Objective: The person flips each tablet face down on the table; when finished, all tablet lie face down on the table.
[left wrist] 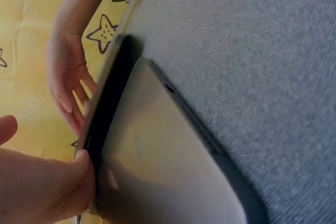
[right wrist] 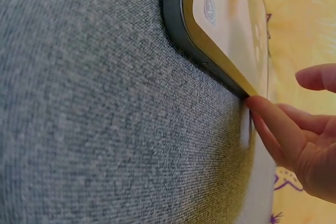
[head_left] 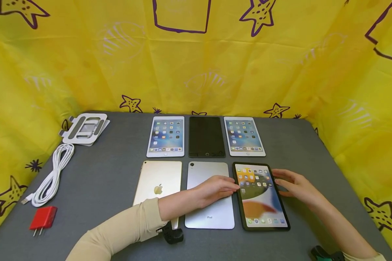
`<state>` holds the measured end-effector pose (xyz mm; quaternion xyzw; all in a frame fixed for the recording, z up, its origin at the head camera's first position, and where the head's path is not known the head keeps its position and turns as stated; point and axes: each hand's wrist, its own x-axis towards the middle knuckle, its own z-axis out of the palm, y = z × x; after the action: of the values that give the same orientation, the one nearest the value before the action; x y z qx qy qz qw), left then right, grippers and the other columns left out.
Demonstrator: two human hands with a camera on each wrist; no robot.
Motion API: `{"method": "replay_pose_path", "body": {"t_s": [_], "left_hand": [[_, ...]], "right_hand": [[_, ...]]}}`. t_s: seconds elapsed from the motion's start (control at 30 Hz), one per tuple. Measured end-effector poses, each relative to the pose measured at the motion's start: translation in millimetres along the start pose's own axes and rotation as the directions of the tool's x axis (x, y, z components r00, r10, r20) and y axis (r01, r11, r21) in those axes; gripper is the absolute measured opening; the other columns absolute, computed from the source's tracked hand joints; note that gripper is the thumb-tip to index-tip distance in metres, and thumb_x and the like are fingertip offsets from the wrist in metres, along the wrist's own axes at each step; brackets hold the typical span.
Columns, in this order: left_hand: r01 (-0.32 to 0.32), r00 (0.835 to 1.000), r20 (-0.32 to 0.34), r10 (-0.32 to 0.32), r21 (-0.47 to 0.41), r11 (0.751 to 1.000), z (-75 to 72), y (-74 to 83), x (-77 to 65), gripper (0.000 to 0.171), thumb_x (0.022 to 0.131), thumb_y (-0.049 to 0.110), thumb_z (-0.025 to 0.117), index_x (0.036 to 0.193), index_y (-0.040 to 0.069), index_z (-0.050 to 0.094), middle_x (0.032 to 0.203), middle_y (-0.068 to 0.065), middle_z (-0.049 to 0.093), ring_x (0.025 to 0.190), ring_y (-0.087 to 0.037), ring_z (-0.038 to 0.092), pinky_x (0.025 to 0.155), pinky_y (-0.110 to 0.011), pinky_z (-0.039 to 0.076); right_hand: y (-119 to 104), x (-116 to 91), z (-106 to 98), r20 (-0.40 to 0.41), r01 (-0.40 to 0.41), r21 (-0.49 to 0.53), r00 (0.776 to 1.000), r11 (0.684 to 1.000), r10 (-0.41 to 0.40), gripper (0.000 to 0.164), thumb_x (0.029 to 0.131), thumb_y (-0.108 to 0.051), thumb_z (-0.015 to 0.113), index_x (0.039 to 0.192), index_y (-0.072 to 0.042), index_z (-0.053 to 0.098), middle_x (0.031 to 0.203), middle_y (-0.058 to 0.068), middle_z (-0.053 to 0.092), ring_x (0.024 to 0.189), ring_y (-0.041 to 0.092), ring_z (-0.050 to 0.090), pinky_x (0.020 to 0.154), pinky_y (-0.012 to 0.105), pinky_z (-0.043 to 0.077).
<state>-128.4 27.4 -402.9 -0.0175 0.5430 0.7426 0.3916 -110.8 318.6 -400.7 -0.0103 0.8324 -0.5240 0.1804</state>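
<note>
A tablet in a black case lies flat on the grey table with its home screen lit. My left hand reaches across the silver tablet and touches the cased tablet's left edge with its fingertips. On the opposite side, my right hand touches the right edge. In the right wrist view the right hand's fingers are nearly straight against the case's side. The left wrist view shows the left hand at the case's edge, next to the silver tablet's back.
A gold tablet lies face down at left, partly under my sleeve. Behind are two white tablets with a dark-screened one between. At far left are a folded stand, white cable and red charger.
</note>
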Motion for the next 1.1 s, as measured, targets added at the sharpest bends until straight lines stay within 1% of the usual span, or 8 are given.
{"method": "replay_pose_path", "body": {"t_s": [0.13, 0.23, 0.33, 0.47, 0.6, 0.73, 0.9, 1.1], "left_hand": [[-0.04, 0.999, -0.036, 0.04, -0.015, 0.999, 1.7, -1.6, -1.1, 0.049, 0.088, -0.003, 0.061, 0.132, -0.015, 0.042, 0.121, -0.018, 0.054, 0.097, -0.016, 0.059, 0.101, -0.037, 0.045], [-0.093, 0.994, -0.067, 0.091, -0.039, 0.995, 3.5, -0.8, -1.9, 0.041, 0.088, -0.007, 0.061, 0.125, -0.012, 0.044, 0.114, -0.018, 0.053, 0.089, -0.017, 0.06, 0.094, -0.037, 0.05], [-0.154, 0.984, -0.093, 0.15, -0.035, 0.987, 5.4, 1.4, -2.9, 0.038, 0.087, -0.009, 0.061, 0.121, -0.01, 0.045, 0.111, -0.017, 0.052, 0.084, -0.017, 0.061, 0.089, -0.037, 0.053], [-0.24, 0.964, -0.112, 0.24, 0.012, 0.971, 9.1, 4.3, -5.3, 0.039, 0.086, -0.009, 0.063, 0.121, -0.008, 0.046, 0.112, -0.016, 0.053, 0.08, -0.015, 0.062, 0.082, -0.035, 0.056], [-0.313, 0.941, -0.117, 0.318, 0.062, 0.948, 13.3, 6.1, -8.0, 0.042, 0.083, -0.009, 0.066, 0.121, -0.006, 0.047, 0.113, -0.015, 0.054, 0.082, -0.014, 0.062, 0.077, -0.034, 0.057], [-0.365, 0.921, -0.106, 0.374, 0.098, 0.926, 15.8, 7.8, -10.3, 0.043, 0.084, -0.007, 0.068, 0.121, -0.004, 0.046, 0.114, -0.014, 0.055, 0.088, -0.014, 0.062, 0.077, -0.034, 0.057], [-0.403, 0.905, -0.088, 0.417, 0.145, 0.904, 17.3, 12.0, -12.8, 0.046, 0.084, -0.003, 0.07, 0.123, -0.001, 0.046, 0.116, -0.011, 0.054, 0.094, -0.016, 0.061, 0.077, -0.033, 0.057], [-0.421, 0.895, -0.083, 0.439, 0.173, 0.89, 19.2, 17.8, -13.0, 0.048, 0.083, -0.001, 0.072, 0.124, 0.0, 0.048, 0.116, -0.009, 0.054, 0.095, -0.016, 0.061, 0.078, -0.033, 0.057]], "right_hand": [[-2, 3, 3, 0.021, 0.004, 0.009, 1.0, 1.0, -0.004, 0.053, 0.1, -0.016, 0.055, 0.142, 0.011, 0.037, 0.144, 0.034, 0.036, 0.123, 0.041, 0.048, 0.085, 0.041, 0.054], [-4, 5, 6, 0.028, 0.002, 0.018, 1.0, 1.0, -0.002, 0.053, 0.1, -0.016, 0.056, 0.141, 0.011, 0.038, 0.143, 0.034, 0.037, 0.122, 0.039, 0.049, 0.086, 0.041, 0.054], [-7, 8, 10, 0.045, 0.011, 0.035, 0.999, 0.999, -0.013, 0.052, 0.1, -0.015, 0.056, 0.141, 0.012, 0.038, 0.142, 0.034, 0.038, 0.122, 0.038, 0.05, 0.088, 0.041, 0.053], [-11, 14, 17, 0.072, 0.027, 0.058, 0.997, 0.998, -0.031, 0.051, 0.1, -0.013, 0.055, 0.14, 0.014, 0.038, 0.141, 0.035, 0.038, 0.121, 0.038, 0.051, 0.088, 0.042, 0.053], [-14, 19, 24, 0.108, 0.019, 0.096, 0.994, 0.995, -0.029, 0.052, 0.099, -0.012, 0.055, 0.14, 0.014, 0.037, 0.142, 0.035, 0.037, 0.122, 0.039, 0.05, 0.087, 0.044, 0.053], [-18, 23, 31, 0.14, -0.009, 0.118, 0.99, 0.993, -0.008, 0.054, 0.099, -0.016, 0.056, 0.142, 0.012, 0.036, 0.143, 0.033, 0.037, 0.121, 0.038, 0.051, 0.087, 0.046, 0.053], [-22, 26, 38, 0.16, -0.022, 0.144, 0.987, 0.989, -0.001, 0.056, 0.1, -0.018, 0.055, 0.143, 0.012, 0.034, 0.143, 0.033, 0.038, 0.118, 0.035, 0.056, 0.087, 0.046, 0.053], [-23, 28, 46, 0.171, -0.015, 0.198, 0.985, 0.98, -0.02, 0.056, 0.1, -0.016, 0.056, 0.143, 0.012, 0.032, 0.143, 0.032, 0.037, 0.116, 0.03, 0.057, 0.087, 0.046, 0.053]]}}
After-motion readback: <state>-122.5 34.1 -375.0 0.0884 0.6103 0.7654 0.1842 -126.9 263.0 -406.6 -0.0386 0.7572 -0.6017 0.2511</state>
